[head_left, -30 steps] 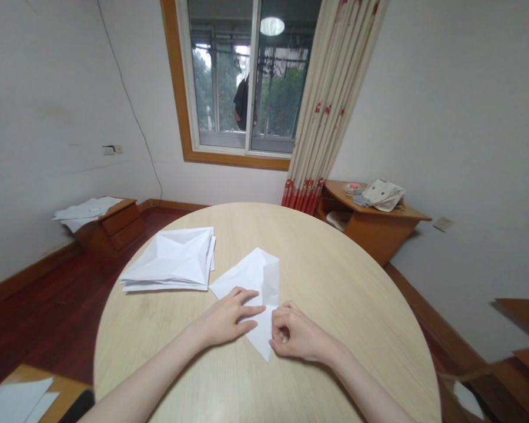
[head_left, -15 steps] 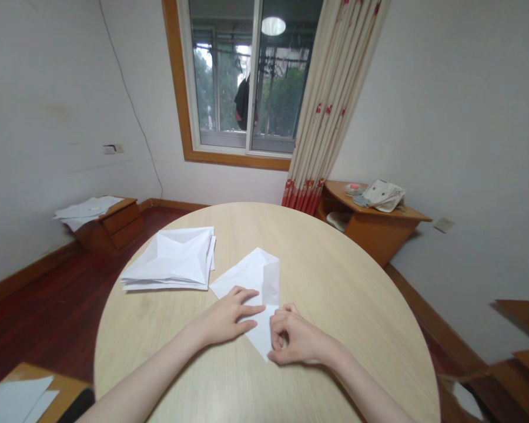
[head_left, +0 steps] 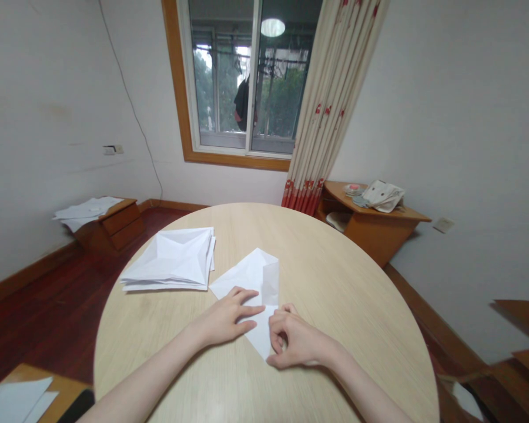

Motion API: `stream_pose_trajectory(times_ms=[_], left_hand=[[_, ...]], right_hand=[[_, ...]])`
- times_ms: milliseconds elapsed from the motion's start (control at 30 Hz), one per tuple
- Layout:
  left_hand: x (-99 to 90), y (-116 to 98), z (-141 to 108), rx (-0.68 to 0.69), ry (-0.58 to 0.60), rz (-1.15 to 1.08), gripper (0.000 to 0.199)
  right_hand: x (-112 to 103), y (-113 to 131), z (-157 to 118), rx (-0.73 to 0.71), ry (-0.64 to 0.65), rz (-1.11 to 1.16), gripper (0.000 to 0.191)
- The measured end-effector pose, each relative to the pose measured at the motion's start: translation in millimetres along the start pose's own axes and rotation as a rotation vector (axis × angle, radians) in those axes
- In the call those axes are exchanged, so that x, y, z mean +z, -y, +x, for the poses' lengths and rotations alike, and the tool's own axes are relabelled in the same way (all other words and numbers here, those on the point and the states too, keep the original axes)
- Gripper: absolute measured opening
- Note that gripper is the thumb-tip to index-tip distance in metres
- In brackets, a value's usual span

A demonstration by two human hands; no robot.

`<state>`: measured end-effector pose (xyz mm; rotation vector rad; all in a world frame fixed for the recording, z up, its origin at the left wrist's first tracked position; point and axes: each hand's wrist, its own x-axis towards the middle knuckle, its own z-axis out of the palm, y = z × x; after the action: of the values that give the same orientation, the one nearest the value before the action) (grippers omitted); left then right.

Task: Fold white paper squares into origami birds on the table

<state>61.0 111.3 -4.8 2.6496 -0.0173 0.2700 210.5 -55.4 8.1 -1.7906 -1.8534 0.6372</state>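
A partly folded sheet of white paper (head_left: 247, 273) lies on the round wooden table (head_left: 326, 264), with a folded flap along its right side. My left hand (head_left: 229, 317) rests on the paper's lower left part, its fingers spread flat. At the lower right edge of the sheet is my right hand (head_left: 293, 338), its fingers curled and closed on the paper's edge, the thumb near the bottom corner. Left of the sheet sits a stack of creased white papers (head_left: 171, 258).
Behind the table on the right stands a corner cabinet (head_left: 370, 232) with a cloth bag (head_left: 383, 195) on top. Papers lie on a small drawer unit (head_left: 123, 223) at the left. More white sheets (head_left: 17, 399) are at the lower left.
My right hand has shifted very slightly left and down along the paper's edge. My left hand stays where it was.
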Motion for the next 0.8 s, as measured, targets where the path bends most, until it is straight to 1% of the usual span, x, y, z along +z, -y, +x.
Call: stream_pose_trajectory(times_ms=[133,233,333,433,500,600,700,800], left_hand=[[3.8,2.0,-1.3,-0.004,-0.029,0.027,0.037],[5.7,2.6,-1.6,-0.03,-0.038,0.067,0.034],[5.7,0.7,-1.3,-0.034,-0.042,0.076,0.034],[5.6,-3.2,-0.6,-0.021,-0.045,0.074,0.038],[5.8,-6.3,0.0,-0.028,-0.035,0.058,0.043],[6.0,-10.6,0.6,-0.054,-0.014,-0.011,0.058],[6.2,-13.3,-0.1,-0.117,-0.013,-0.104,0.076],[6.7,-14.4,-1.7,-0.174,-0.002,-0.166,0.079]], right_hand=[[-1.0,-4.3,0.4,0.007,-0.027,0.056,0.037],[-1.8,-9.9,1.4,0.009,-0.084,0.074,0.037],[-3.1,-14.4,2.9,-0.009,-0.19,0.03,0.028],[-4.6,-18.2,3.8,-0.062,-0.327,-0.097,0.016],[-5.1,-21.5,3.9,-0.108,-0.415,-0.187,0.013],[-5.4,-26.8,3.6,-0.164,-0.513,-0.287,0.018],[-6.7,-30.6,2.9,-0.182,-0.55,-0.388,0.032],[-10.8,-32.4,1.4,-0.189,-0.551,-0.491,0.039]])
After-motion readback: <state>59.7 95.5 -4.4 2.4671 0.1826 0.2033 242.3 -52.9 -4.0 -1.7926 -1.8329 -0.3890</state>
